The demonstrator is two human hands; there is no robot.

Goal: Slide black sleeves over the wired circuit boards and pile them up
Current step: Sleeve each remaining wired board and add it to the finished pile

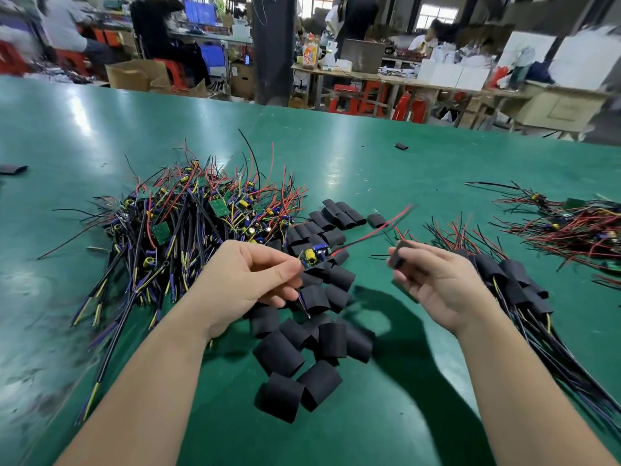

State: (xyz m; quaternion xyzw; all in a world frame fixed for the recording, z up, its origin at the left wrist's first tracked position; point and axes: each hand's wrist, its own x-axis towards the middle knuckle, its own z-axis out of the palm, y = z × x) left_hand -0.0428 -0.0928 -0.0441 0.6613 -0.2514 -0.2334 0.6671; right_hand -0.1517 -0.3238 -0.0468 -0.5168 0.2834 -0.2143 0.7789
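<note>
Wired circuit board [314, 257], not yet sleeved, is pinched by the curled thumb and fingers of the left hand [247, 280] above the green table [100, 129], with its red lead trailing off to the right. A black sleeve [400, 255], blurred, is pinched between the thumb and fingertips of the right hand [437, 284]. It is held near the board but apart from it, so nothing has been slid on.

A modest pile of sleeved boards [514, 280] is seen by the right wrist. A far larger heap of bare boards [201, 216] lies to the left, and many loose sleeves [302, 348] are scattered between the arms. A further tangle of wired boards [571, 227] at the far right appears unsleeved. The work is judged well short of halfway.
</note>
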